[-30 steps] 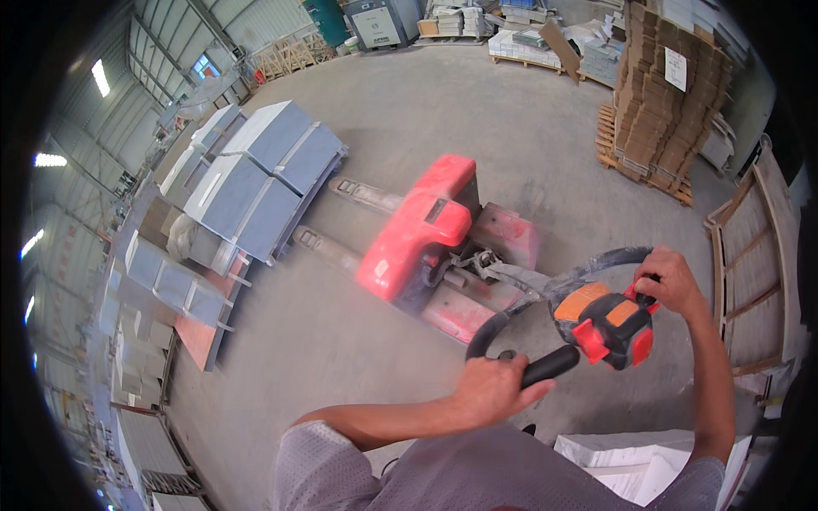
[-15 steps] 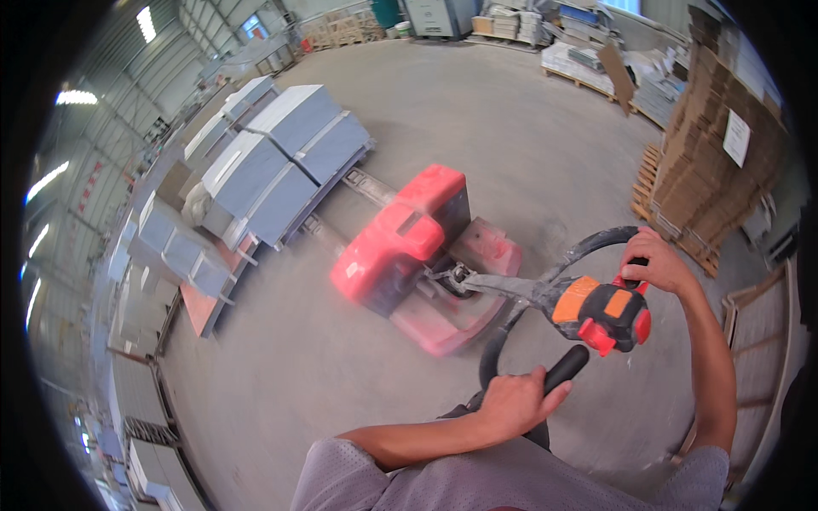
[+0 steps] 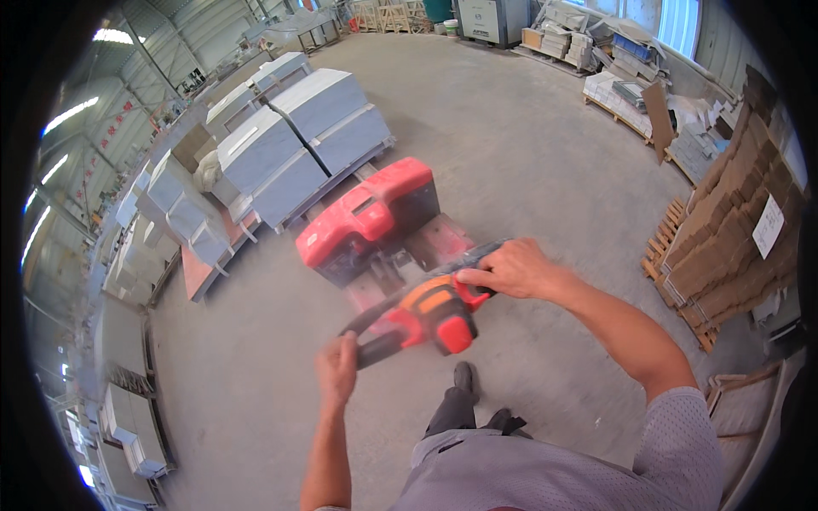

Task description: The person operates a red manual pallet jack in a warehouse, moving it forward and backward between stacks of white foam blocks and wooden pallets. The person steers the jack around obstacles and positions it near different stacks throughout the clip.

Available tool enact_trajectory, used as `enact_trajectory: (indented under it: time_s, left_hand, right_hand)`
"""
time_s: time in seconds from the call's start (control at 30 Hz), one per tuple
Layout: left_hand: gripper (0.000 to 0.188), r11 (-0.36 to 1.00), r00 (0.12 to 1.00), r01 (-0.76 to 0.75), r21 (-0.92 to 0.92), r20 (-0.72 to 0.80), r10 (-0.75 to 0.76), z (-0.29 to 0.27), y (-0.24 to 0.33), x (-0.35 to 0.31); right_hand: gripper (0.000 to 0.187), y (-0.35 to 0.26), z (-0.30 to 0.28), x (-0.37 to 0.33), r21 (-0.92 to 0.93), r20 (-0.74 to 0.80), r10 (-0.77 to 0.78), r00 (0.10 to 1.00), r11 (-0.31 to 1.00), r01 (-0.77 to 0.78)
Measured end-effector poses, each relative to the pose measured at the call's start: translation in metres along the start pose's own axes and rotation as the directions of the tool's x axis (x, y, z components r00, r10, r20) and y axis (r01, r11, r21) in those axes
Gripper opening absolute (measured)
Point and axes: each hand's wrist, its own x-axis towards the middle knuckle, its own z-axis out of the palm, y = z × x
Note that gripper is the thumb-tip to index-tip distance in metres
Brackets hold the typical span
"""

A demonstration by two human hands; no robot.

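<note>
A red powered pallet truck (image 3: 366, 217) stands in front of me, close to a pallet stacked with pale grey slabs or boxes (image 3: 294, 153). Its tiller handle (image 3: 434, 298), black and orange with red controls, reaches back toward me. My left hand (image 3: 338, 368) is wrapped round the left end of the handle's loop. On the right side of the handle, my right hand (image 3: 518, 269) closes over the grip, its thumb lying by a red control. Little of the truck's forks shows between its body and the loaded pallet. The handle and my left hand are slightly blurred.
Brown flattened cardboard (image 3: 724, 221) stands on a wooden pallet (image 3: 669, 255) at the right. Farther back are pallets of tiles (image 3: 618, 98) and a grey cabinet (image 3: 483, 21). More pale stacks (image 3: 183, 204) line the left side. My shoe (image 3: 463, 375) is on the concrete floor behind the truck.
The tiller has swung left, and both hands have moved left with it. The truck body is nearer the loaded pallet, with less of its forks showing. My left hand has moved to the loop's end.
</note>
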Motion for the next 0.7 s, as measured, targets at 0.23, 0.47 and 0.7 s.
enact_trajectory:
  time_s: [0.23, 0.47, 0.7]
  left_hand:
    - [0.05, 0.995, 0.989, -0.085, 0.059, -0.119, 0.092, 0.002, -0.045, 0.106]
    - [0.052, 0.96, 0.983, -0.108, 0.257, -0.12, 0.142, -0.002, -0.051, 0.22]
    - [0.058, 0.913, 0.975, 0.223, 0.342, -0.087, -0.206, 0.027, -0.042, 0.325]
  right_hand:
    - [0.072, 0.008, 0.02, 0.102, -0.033, -0.053, -0.046, 0.998, 0.998, 0.044]
    - [0.076, 0.022, 0.023, 0.223, -0.014, -0.062, -0.054, 0.997, 0.998, 0.053]
    - [0.075, 0.068, 0.026, 0.336, 0.016, 0.022, -0.145, 0.989, 0.989, 0.144]
